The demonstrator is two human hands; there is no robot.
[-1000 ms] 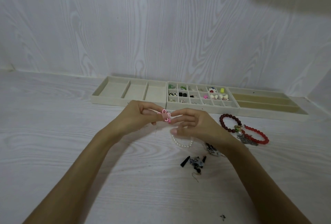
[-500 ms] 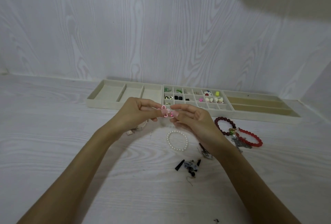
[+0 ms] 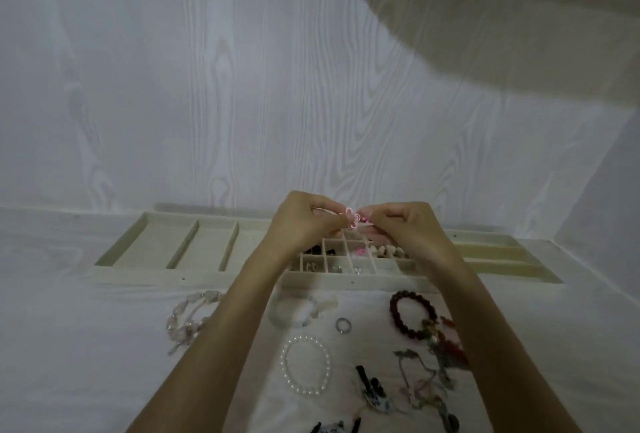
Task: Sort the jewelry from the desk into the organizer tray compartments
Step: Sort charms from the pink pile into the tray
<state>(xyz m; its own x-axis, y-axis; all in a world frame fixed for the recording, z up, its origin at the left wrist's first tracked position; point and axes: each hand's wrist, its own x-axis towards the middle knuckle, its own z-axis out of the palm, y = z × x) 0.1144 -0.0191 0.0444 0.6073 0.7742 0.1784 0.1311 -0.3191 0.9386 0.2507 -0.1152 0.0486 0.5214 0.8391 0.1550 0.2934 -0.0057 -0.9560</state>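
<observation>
Both hands meet above the middle tray [image 3: 353,282], and each grip pinches one small pink trinket [image 3: 354,218] between them: the left hand [image 3: 304,221] takes its left side with curled fingertips, the right hand [image 3: 410,224] its right side. The trinket is thin, pale pink and looped like a little flower or bow; finer detail is blurred. It hangs in the air over the grid of small compartments, some holding dark, pink and white pieces. A left tray [image 3: 180,247] with three long compartments and a right tray [image 3: 502,256] stand along the desk's far edge. On the desk [image 3: 86,346] nearer the person lie a pearl bracelet [image 3: 305,363], a dark red bracelet [image 3: 412,314], a ring [image 3: 343,325], a clear bead string [image 3: 192,318] and some tangled chains [image 3: 426,387].
</observation>
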